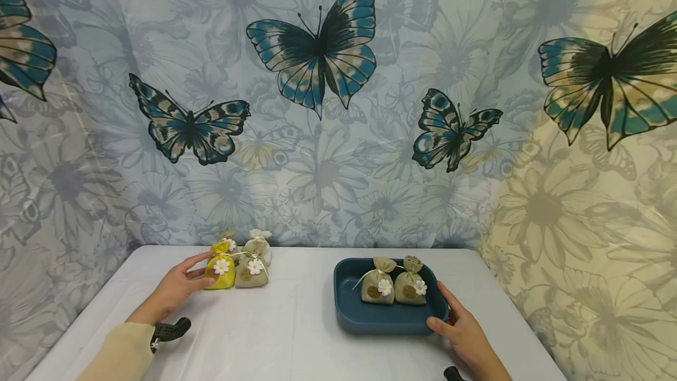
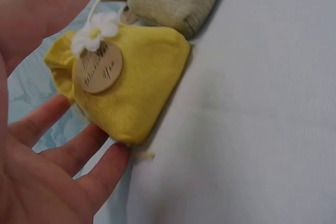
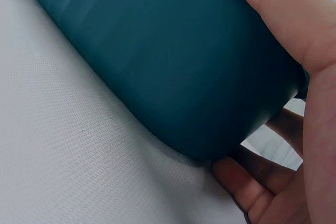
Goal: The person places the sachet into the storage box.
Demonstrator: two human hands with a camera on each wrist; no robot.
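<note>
My left hand (image 1: 171, 290) is at a yellow drawstring pouch (image 1: 224, 272) with a white flower and a round tag. In the left wrist view, its fingers (image 2: 86, 153) touch the pouch's side while the thumb stands apart from it. Beside that pouch stands a beige pouch (image 1: 251, 272), with a whitish pouch (image 1: 260, 246) behind it. My right hand (image 1: 465, 331) holds the right end of a dark blue tray (image 1: 391, 327), thumb at the rim and fingers round the outer wall. Inside the tray, two beige pouches, one left (image 1: 378, 284) and one right (image 1: 411, 284), stand side by side.
A white cloth covers the table (image 1: 275, 334). Its back edge meets a curtain (image 1: 328, 181) printed with butterflies and flowers. Another yellowish pouch top (image 1: 228, 235) shows behind the front yellow pouch. A black strap (image 1: 171, 330) is on my left wrist.
</note>
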